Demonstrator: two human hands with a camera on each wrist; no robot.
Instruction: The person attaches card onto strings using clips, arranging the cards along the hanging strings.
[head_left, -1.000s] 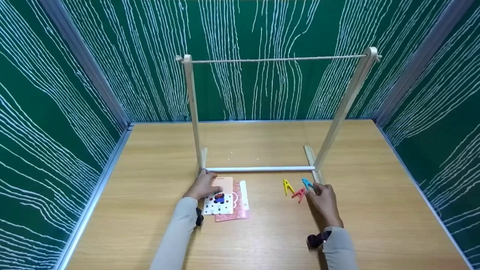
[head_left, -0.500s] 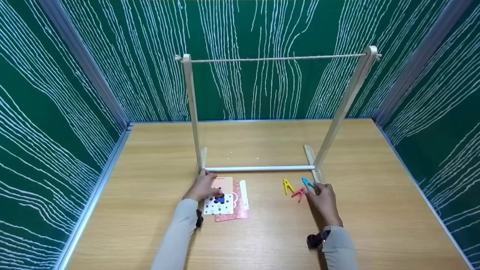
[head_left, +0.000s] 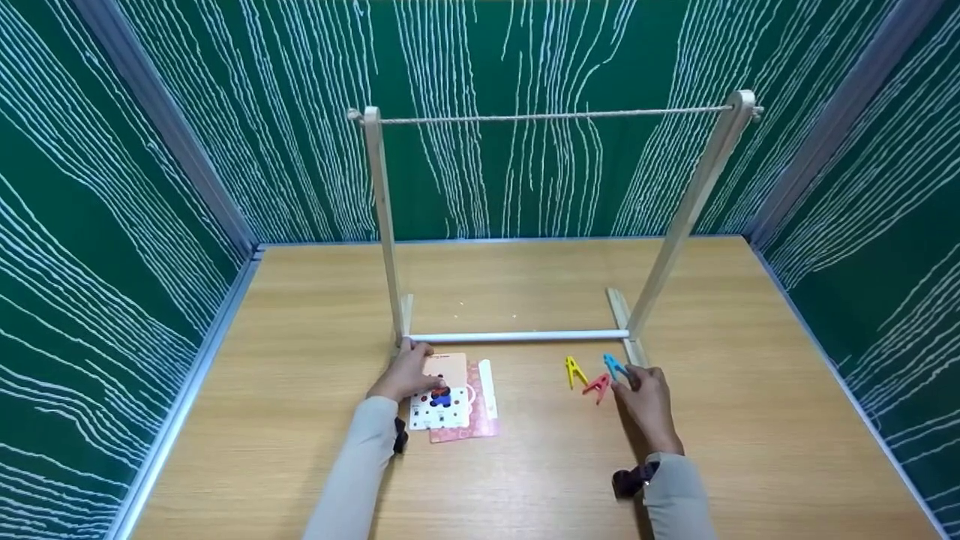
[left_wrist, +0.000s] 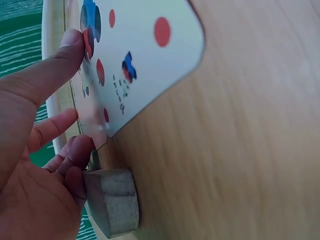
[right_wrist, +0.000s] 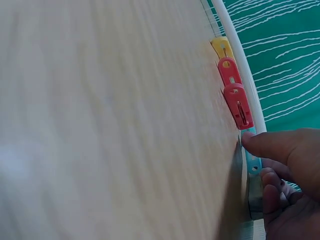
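Left hand [head_left: 403, 374] spread — right [head_left: 649, 401] perhaps pinched

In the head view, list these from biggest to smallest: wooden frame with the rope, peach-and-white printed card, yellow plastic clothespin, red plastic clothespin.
1. Wooden frame with the rope
2. Peach-and-white printed card
3. Yellow plastic clothespin and red plastic clothespin: they look about alike, so no ranking between them.

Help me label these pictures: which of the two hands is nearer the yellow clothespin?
Right. The right hand is close by, to the right of the yellow clothespin, at the blue clothespin; the left hand is farther off, on the left, at the cards.
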